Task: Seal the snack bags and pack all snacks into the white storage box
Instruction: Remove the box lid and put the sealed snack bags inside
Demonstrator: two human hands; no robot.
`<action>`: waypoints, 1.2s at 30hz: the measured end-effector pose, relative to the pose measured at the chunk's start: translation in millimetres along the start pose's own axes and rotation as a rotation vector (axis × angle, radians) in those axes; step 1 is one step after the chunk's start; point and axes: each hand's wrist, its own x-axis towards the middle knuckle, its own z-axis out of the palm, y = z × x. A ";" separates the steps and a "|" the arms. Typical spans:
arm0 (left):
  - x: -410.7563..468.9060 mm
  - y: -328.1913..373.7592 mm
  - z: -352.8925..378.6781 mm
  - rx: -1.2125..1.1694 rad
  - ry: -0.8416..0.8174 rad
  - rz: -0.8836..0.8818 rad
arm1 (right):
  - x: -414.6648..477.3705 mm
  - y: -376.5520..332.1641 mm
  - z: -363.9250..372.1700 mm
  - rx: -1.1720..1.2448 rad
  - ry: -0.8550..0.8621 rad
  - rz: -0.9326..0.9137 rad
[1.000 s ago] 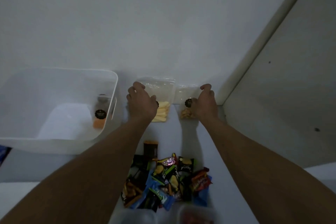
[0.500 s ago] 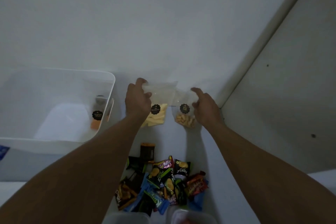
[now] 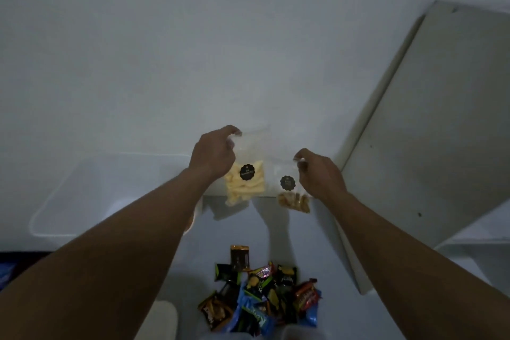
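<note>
My left hand (image 3: 214, 153) pinches the top corner of a clear bag of pale yellow snack sticks (image 3: 245, 185), which hangs in the air with a round black sticker on it. My right hand (image 3: 317, 174) pinches the top of a smaller clear bag of brown snacks (image 3: 294, 200), also lifted off the table. The white storage box (image 3: 82, 196) stands at the left, blurred, and my left forearm hides part of it. A pile of small wrapped snacks (image 3: 262, 298) lies on the white table near me.
A white wall rises behind the table. A beige panel (image 3: 427, 132) slants along the right side. The rims of two containers (image 3: 162, 320) show at the bottom edge, close to the snack pile.
Both hands have lifted the two clear bags off the table and raised them. The camera has tilted upward, so the box and snack pile sit lower in the view.
</note>
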 end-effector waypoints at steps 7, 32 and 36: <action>-3.3 0.6 -110.7 0.072 0.054 0.093 | -6.1 -88.0 -47.5 0.000 0.033 -0.021; -43.0 -172.6 -224.3 -0.016 0.220 -0.125 | -41.6 -276.5 88.8 -0.055 -0.284 -0.090; -43.4 -189.4 -210.3 -0.027 0.209 -0.134 | -40.7 -274.5 120.9 -0.205 -0.374 -0.156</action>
